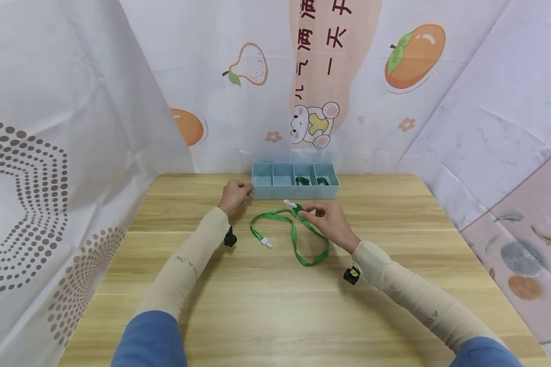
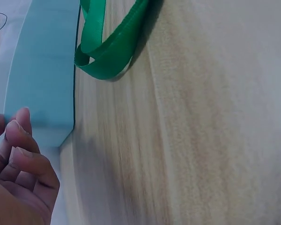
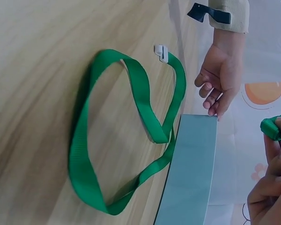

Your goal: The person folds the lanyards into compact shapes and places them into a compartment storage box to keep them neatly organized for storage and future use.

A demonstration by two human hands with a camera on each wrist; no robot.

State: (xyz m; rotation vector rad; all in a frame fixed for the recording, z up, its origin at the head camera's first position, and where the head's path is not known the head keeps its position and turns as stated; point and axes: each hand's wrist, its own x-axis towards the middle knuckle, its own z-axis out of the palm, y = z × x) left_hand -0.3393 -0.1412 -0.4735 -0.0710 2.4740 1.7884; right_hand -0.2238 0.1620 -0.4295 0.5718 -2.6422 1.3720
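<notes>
A light blue divided box (image 1: 296, 192) stands at the back of the table. My left hand (image 1: 235, 195) pinches the rim at its left end; in the left wrist view, curled fingers (image 2: 30, 161) meet the box corner. My right hand (image 1: 328, 221) pinches a green lanyard (image 1: 295, 244) between thumb and fingers, just in front of the box. A white fitting (image 1: 290, 203) sticks out beside that grip. The rest of the strap lies in loose loops on the wood, ending in a white clip (image 1: 265, 242) on the left.
Coiled green straps (image 1: 303, 181) sit in the box's two right compartments. Behind the wooden table (image 1: 275, 311) hangs a printed curtain (image 1: 239, 117). Small black cameras hang from each wrist.
</notes>
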